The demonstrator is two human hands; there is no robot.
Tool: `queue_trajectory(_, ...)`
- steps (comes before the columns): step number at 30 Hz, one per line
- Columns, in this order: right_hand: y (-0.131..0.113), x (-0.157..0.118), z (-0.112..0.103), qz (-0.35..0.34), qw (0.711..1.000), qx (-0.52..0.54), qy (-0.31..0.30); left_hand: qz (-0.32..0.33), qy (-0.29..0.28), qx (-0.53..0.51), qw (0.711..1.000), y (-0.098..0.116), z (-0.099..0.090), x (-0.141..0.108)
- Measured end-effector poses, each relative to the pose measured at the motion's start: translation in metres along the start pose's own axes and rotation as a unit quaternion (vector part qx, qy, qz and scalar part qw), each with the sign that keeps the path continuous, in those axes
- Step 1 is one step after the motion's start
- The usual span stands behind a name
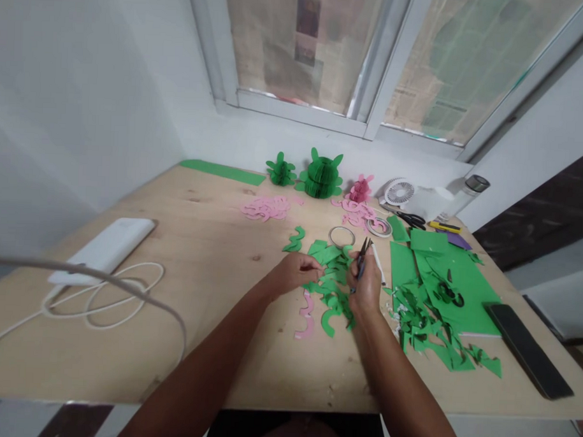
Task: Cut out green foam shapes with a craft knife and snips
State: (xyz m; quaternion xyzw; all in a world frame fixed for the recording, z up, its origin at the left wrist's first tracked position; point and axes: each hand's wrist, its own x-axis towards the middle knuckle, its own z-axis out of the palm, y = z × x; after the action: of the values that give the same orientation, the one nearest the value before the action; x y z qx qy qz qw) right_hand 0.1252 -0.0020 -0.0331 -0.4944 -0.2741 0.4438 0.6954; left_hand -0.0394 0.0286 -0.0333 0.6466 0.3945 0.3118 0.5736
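Observation:
My right hand is closed around a pair of dark scissors, whose slightly parted blades point away from me. To its left, my left hand has thumb and fingertips pinched together over a pile of green paper cutouts; whatever is between them is too small to make out. Curved green strips lie under and between both hands. A wavy pink paper strip rests just below my left hand. Beyond that hand is a small stack of wavy green pieces. A white pen lies beside my right hand.
Green paper scraps, green sheets and a black phone lie at right. Tape rolls, pink cutouts, paper honeycomb figures and a small fan stand farther back. A white power bank with cables is left.

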Motion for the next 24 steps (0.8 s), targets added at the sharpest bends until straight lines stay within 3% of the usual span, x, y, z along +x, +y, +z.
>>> queue_trajectory(4,-0.004,0.008,-0.005,-0.022,0.998,0.018,0.048,0.019,0.109,0.062,0.992,-0.01,0.002,0.007)
queue_trajectory(9,-0.005,0.017,-0.01,-0.043,0.994,0.054,0.079,0.021,0.171,0.141,0.975,-0.011,0.008,0.013)
queue_trajectory(17,0.001,0.031,-0.018,-0.055,0.99,0.064,0.112,-0.027,0.152,0.342,0.927,0.018,0.033,0.056)
queue_trajectory(24,0.009,0.043,-0.025,-0.015,0.989,0.047,0.137,-0.051,0.115,0.437,0.891,0.02,0.05,0.105)
